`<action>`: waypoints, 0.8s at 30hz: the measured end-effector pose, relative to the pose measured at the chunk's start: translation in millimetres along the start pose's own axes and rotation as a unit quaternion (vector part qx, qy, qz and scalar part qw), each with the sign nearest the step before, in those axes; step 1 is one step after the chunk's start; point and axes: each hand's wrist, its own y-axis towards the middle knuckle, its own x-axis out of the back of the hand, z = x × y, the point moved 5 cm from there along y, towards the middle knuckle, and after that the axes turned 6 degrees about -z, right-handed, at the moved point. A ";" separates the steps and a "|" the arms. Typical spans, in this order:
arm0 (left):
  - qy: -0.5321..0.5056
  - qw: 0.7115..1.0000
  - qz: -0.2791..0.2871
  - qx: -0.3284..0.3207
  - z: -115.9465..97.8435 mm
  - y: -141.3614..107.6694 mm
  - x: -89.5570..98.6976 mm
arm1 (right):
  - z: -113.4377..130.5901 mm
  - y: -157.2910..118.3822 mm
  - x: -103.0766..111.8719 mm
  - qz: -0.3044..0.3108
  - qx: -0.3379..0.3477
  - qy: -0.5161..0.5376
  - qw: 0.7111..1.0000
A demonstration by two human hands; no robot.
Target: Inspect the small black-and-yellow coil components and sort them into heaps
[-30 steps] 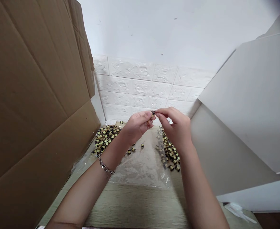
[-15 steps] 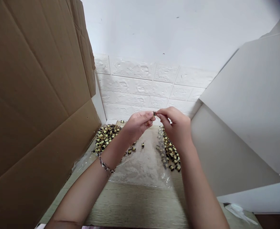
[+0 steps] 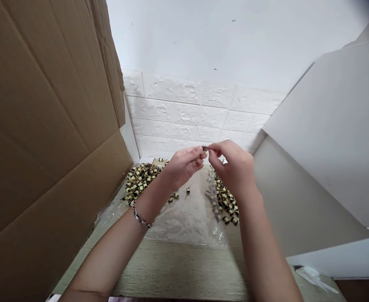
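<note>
A small black-and-yellow transformer (image 3: 203, 149) with thin metal pins is pinched between the thumb and fingers of my left hand (image 3: 189, 163). My right hand (image 3: 231, 163) is closed at its right side, thumb and forefinger tips together by the pins. Whatever is between those tips is too small to make out. Beneath my left wrist lies a heap of similar transformers (image 3: 140, 178) with copper-coloured wires. Another pile of transformers (image 3: 227, 201) is under my right hand, and a single transformer (image 3: 188, 191) lies between the heaps.
A clear plastic bag (image 3: 184, 226) is spread flat on the wooden table (image 3: 178, 268). Tall brown cardboard (image 3: 52, 126) stands on the left, with white panels (image 3: 323, 138) on the right. A white brick-patterned wall (image 3: 178, 111) closes the back. A white plastic scrap (image 3: 316, 277) lies front right.
The fingertips of my right hand have shifted slightly right, and its wrist has turned a little outward. The transformer in my left hand shows more of its pins.
</note>
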 end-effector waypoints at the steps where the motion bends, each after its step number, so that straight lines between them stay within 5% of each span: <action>1: 0.001 1.000 0.002 0.001 0.8 0.1 -0.1 | -0.5 -0.1 -0.2 0.000 -0.003 -0.004 1.000; 12: 0.033 0.998 0.031 -0.049 -0.6 1.9 -3.4 | 1.3 -0.8 -2.0 -0.024 -0.002 -0.013 1.000; 24: -0.023 1.000 0.011 0.014 4.2 1.6 2.6 | -3.6 -0.7 -4.8 -0.010 -0.021 0.018 1.000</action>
